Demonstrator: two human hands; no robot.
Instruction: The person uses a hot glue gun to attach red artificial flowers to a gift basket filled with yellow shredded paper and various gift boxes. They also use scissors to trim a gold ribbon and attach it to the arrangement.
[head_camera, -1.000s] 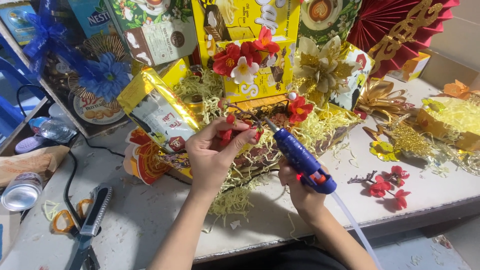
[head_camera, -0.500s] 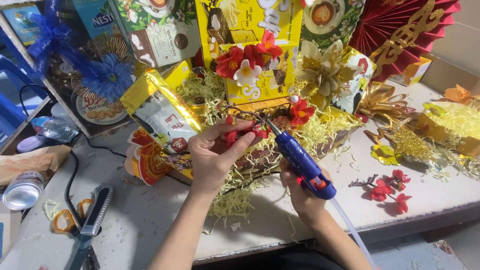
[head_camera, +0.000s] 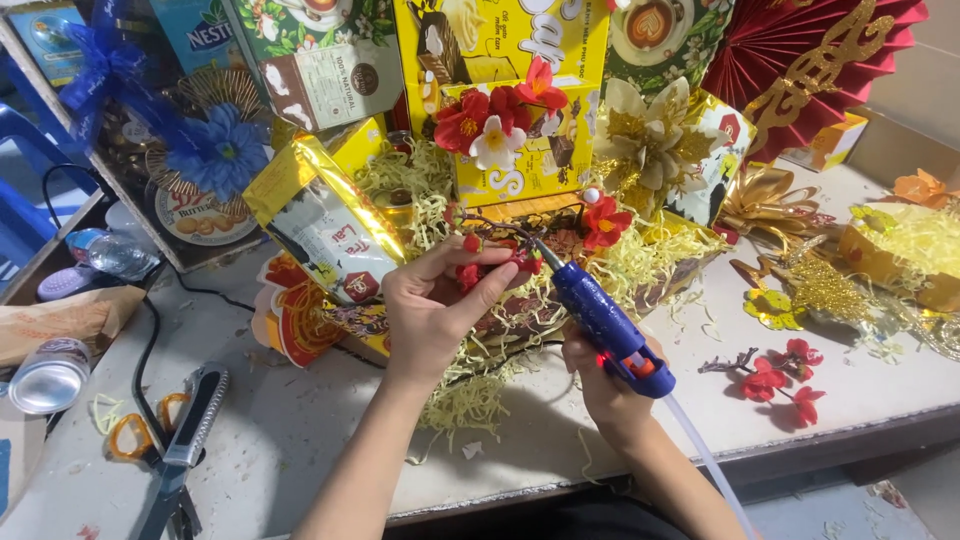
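Note:
My left hand (head_camera: 435, 305) pinches a small red flower sprig (head_camera: 470, 270) over the front of a gift basket (head_camera: 640, 270) filled with yellow shredded paper. My right hand (head_camera: 600, 385) grips a blue glue gun (head_camera: 605, 320), its nozzle pointing up-left and touching the sprig beside my left fingertips. A clear glue stick (head_camera: 705, 460) trails from the gun's back. Red and white fabric flowers (head_camera: 495, 120) decorate the yellow box standing in the basket.
A gold foil packet (head_camera: 320, 215) leans at the basket's left. A box cutter (head_camera: 195, 420) and orange-handled scissors (head_camera: 130, 435) lie front left beside a black cable (head_camera: 145, 345) and a can (head_camera: 45, 375). Loose red flowers (head_camera: 780, 375) lie right; a red paper fan (head_camera: 810, 60) stands behind.
Both hands have stayed at the basket front. The glue gun's nozzle has shifted slightly toward the sprig in my left fingers; the view has drifted a little.

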